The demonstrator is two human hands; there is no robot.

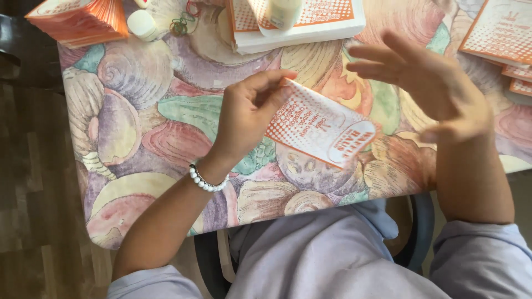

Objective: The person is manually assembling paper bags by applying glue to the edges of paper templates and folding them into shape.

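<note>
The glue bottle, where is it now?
In the head view the glue bottle is at the top centre, lying on the white paper stack, beyond the left hand.

One head camera looks steeply down, close, over the table (138,111), slightly blurred.

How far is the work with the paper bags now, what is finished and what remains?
Looks done: a fanned stack of orange bags lies at the table's far left corner. In hand: the left hand pinches one orange-and-white bag; the right hand hovers open, blurred. Probably left: flat stacks at the top and on the right.
</note>
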